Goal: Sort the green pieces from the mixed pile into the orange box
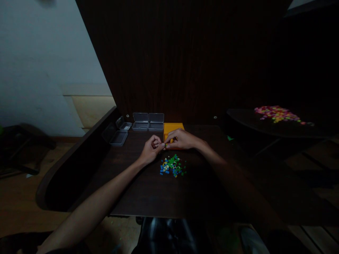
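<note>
My left hand (152, 149) and my right hand (180, 139) meet at the fingertips over the dark wooden desk. Both are closed in a pinch. A tiny spot of colour shows where the fingers come together, too small to make out. Behind and under my right hand lies a yellow-orange box (174, 125), partly hidden by that hand. Just in front of the hands is a loose pile of tiny building bricks (173, 164), mostly green and blue, with some yellow and white ones.
Clear plastic cases with raised lids (147, 126) stand along the back of the desk. Another clear open case (119, 138) is at the left, beside the raised side panel (76, 160). At right, a dark surface holds a heap of pink and yellow pieces (278, 113).
</note>
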